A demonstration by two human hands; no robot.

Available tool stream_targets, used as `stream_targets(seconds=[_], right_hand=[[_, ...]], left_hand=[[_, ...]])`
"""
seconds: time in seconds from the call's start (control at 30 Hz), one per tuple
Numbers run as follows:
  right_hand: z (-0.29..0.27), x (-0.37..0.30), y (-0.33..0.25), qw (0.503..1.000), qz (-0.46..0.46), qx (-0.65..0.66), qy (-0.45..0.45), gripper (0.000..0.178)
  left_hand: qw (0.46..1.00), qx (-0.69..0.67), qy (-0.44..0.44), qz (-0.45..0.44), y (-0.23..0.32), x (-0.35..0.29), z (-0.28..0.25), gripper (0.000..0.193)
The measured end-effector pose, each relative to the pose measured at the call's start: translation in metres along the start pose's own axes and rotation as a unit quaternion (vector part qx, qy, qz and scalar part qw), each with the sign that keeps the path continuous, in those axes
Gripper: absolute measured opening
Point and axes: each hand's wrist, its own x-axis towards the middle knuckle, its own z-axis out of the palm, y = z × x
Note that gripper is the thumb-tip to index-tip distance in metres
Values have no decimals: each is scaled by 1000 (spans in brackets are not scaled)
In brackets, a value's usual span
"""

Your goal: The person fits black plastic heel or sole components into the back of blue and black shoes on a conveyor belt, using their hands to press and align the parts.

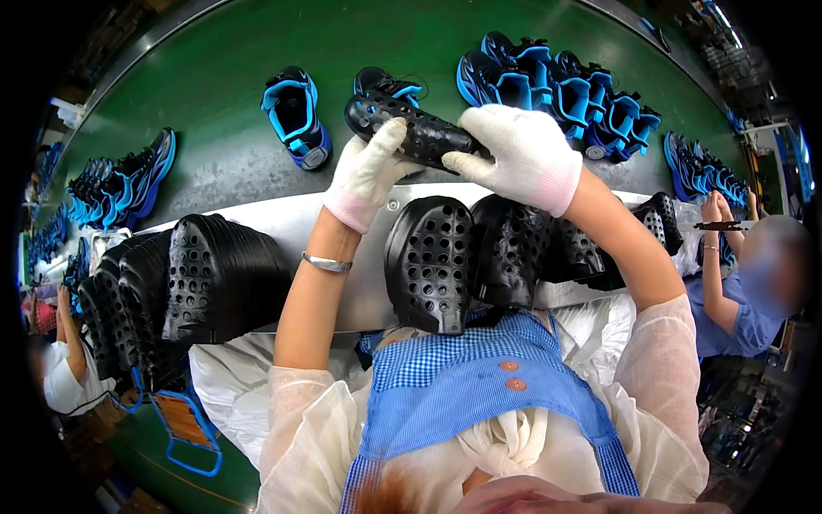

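Note:
A black plastic shoe insert [415, 130] with round holes is held level between my two gloved hands, above the edge of the green work surface. My left hand [368, 171], in a white knit glove, grips it near its left part with the thumb on top. At the other end my right hand [524, 156], gloved alike, has fingers and thumb closed around it. Just behind the insert stands a black and blue sneaker [385, 84], partly covered by it. To its left sits another open sneaker [293, 116].
Nested stacks of black inserts [201, 278] lie left on a metal ledge [360, 295]; more inserts [430, 265] lie before me. Grouped sneakers [569, 94] stand right on the green table [214, 111]. Co-workers sit at both sides; a blue-framed chair [184, 420] is lower left.

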Motion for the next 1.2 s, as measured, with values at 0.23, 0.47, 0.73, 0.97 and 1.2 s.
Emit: stream_targets(seconds=[0.23, 0.47, 0.73, 0.97, 1.2], right_hand=[[-1, 15, 26, 993, 57, 47, -93, 42], [6, 73, 51, 983, 44, 26, -179, 47], [67, 106, 21, 981, 91, -46, -164, 40], [120, 116, 17, 970, 162, -31, -181, 26], [104, 132, 10, 951, 46, -147, -267, 36]], left_hand=[[768, 627, 38, 120, -14, -3, -30, 43], [684, 714, 69, 133, -39, 19, -35, 28], [668, 737, 72, 80, -35, 26, -32, 27], [621, 775, 28, -116, -14, 49, -19, 36], [614, 770, 4, -174, -13, 63, -26, 44]])
